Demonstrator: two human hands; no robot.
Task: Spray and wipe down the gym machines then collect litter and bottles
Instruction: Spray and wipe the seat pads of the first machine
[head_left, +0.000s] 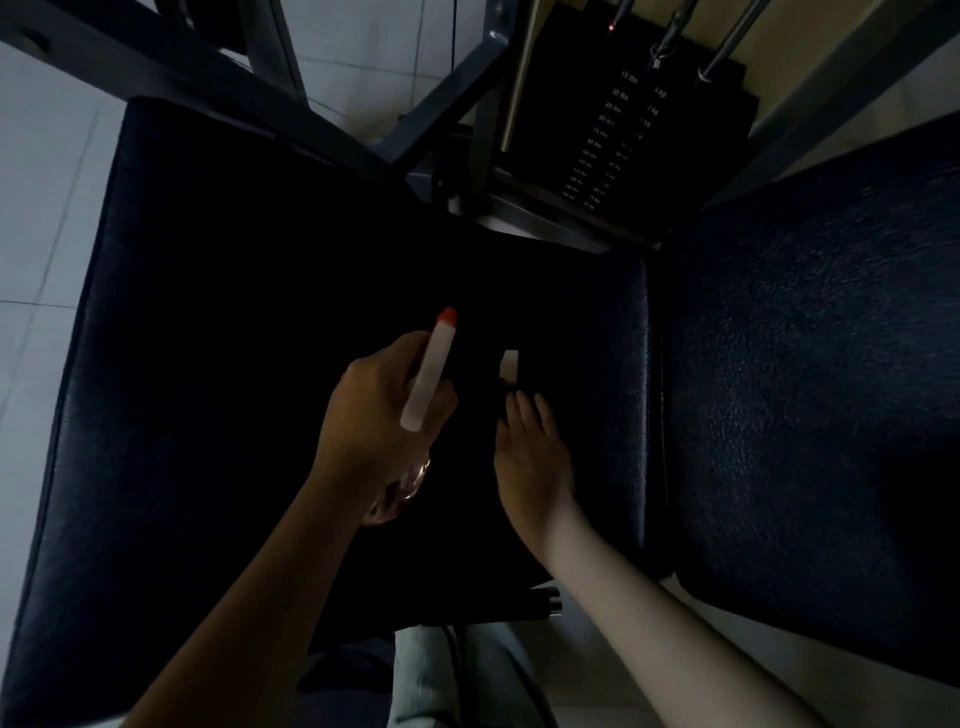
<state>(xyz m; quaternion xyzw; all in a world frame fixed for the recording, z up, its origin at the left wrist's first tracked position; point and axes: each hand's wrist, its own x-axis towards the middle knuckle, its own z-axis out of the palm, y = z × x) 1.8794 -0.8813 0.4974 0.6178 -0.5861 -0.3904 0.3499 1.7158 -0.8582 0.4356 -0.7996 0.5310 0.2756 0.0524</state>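
Left hand (379, 410) gripping clear spray bottle, white head, orange nozzle (430, 374), long axis pointing forward. Right hand (535, 457) lying flat just right, fingers straight, pressing what seems to be black white-tagged cloth (509, 364) onto dark blue padded seat (182, 312).

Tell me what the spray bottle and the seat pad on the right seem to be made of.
Spray bottle: probably plastic. The head is matte white with a red tip, and the body below the left hand is clear, glossy and pinkish. Right seat pad: likely vinyl or faux leather, dark blue, with a pebbled grain and a dull sheen, though the dim light leaves it open.
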